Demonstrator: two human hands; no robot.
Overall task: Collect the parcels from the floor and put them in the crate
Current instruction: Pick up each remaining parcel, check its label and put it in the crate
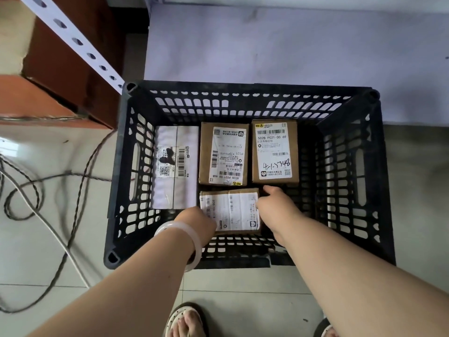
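Head view: you're holding the parcel [230, 210] between curled fingers, left hand [194, 222] and right hand [274, 207] pinching its side edges low inside the crate [243, 85], so be lowering it flat, staying clear of boxes [223, 154] beyond your fingertips.

A parcel storeroom or courier pick-up point is indicated rather than a home. A black ventilated plastic crate [243, 90] is set on a pale tiled floor [60, 251], and four packages are laid flat in it, each covered by a printed shipping label with barcodes: a white parcel [175, 166], a middle carton [223, 154], a right carton [274, 152] and a front parcel [229, 210]. A handwritten number [277, 164], 4-1-5348, is marked on the right carton's label. A white slotted racking upright [73, 37] is seen at the upper left against reddish-brown shelving [60, 76], and loose cables [36, 190] are trailed across the floor.
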